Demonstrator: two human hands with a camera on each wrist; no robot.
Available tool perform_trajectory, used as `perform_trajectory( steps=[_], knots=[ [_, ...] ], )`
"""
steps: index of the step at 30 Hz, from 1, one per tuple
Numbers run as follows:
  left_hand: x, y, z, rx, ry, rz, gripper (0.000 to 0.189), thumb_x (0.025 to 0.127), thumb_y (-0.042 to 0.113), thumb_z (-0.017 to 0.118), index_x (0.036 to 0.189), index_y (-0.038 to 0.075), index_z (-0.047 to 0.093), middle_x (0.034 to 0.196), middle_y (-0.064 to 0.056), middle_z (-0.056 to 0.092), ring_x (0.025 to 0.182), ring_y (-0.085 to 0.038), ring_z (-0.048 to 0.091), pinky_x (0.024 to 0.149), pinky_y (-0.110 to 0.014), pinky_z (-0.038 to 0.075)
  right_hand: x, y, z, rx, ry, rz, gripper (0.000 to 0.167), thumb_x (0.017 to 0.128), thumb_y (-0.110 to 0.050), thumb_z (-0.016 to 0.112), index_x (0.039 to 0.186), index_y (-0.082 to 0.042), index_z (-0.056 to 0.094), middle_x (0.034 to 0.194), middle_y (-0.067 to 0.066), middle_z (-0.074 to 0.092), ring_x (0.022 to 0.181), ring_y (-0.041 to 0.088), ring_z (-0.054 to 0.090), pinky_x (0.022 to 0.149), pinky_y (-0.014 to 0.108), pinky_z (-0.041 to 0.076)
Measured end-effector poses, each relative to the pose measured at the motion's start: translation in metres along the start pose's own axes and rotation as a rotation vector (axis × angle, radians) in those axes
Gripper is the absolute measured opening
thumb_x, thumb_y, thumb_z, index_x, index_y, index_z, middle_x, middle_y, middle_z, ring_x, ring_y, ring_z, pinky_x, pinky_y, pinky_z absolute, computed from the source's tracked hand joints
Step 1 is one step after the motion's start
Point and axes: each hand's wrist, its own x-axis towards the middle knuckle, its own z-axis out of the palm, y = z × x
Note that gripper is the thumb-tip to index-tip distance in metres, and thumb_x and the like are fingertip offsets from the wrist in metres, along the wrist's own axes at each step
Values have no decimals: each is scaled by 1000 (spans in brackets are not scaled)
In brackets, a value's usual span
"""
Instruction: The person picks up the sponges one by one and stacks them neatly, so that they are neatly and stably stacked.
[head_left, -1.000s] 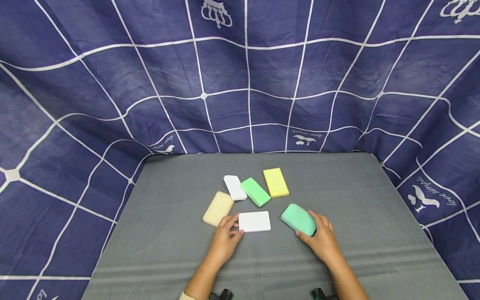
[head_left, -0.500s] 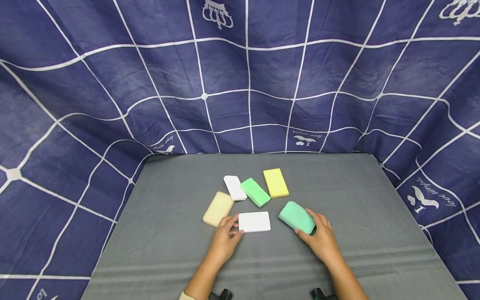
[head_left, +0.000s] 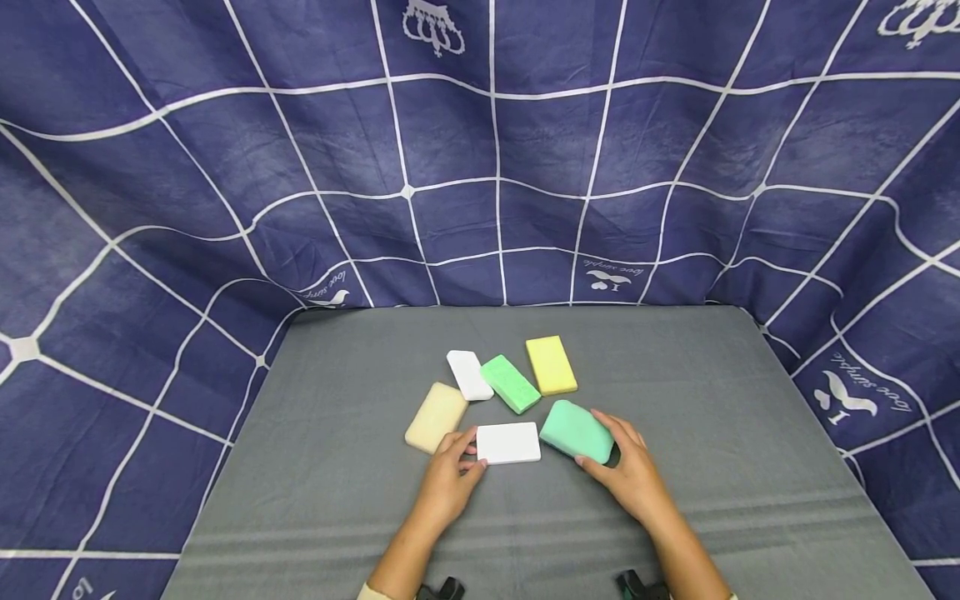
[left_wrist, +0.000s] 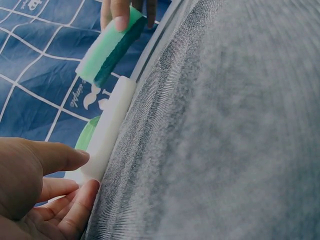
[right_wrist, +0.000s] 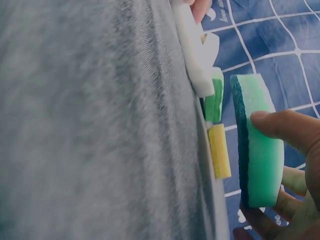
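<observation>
Teal sponge: I see this thick sponge [head_left: 576, 429] raised over the grey worktop [head_left: 337, 358], dark layer facing down, just beside the right end of the white block.
Right hand: this hand [head_left: 626, 471] is clamped on the teal sponge's right end, thumb on the near side, fingers on the far one.
Sponge handling: I judge it light, soft and springy, its dark layer rougher and a little stiffer; a mild pinch across the narrow sides ought to do, as hard squeezing would dent it.
White block: it [head_left: 508, 443] lies flat on the worktop, long side across my view.
Left hand: this hand [head_left: 450, 479] pinches the block's left end between thumb and fingers.
Block handling: it looks like light foam, perhaps crumbly at the corners; I favour the short end.
Around: a beige sponge [head_left: 437, 417] sits close by the left hand; beyond lie a smaller white piece [head_left: 470, 375], a green block [head_left: 511, 384] and a yellow one [head_left: 551, 365].
In the way: the white block borders the sponge's left, the green and yellow pieces its far side.
</observation>
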Motion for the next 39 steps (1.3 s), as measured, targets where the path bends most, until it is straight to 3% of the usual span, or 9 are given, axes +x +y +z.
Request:
perform_trajectory(
  steps=[9, 27, 39],
  knots=[
    [0, 2, 0, -2, -16, -53, 53, 89, 2, 73, 139, -4, 56, 125, -13, 60, 107, -23, 64, 84, -22, 61, 2, -9, 6, 13, -43, -48, 83, 77, -23, 89, 148, -13, 48, 139, 16, 56, 130, 37, 52, 104, 59, 46],
    [0, 0, -1, -17, -15, -42, 53, 89, 2, 73, 138, -5, 57, 122, -15, 60, 102, -24, 66, 83, -24, 61, 10, -28, 26, 41, -76, -149, 78, 74, -16, 91, 143, -12, 54, 140, 9, 54, 132, 31, 55, 106, 54, 48],
    [0, 1, -1, -21, -24, -36, 53, 89, 2, 73, 139, -6, 56, 124, -16, 60, 101, -24, 67, 82, -23, 61, 14, -42, 40, 50, -120, -167, 77, 77, -17, 89, 145, -15, 54, 144, 6, 52, 135, 27, 53, 111, 50, 47]
  ],
)
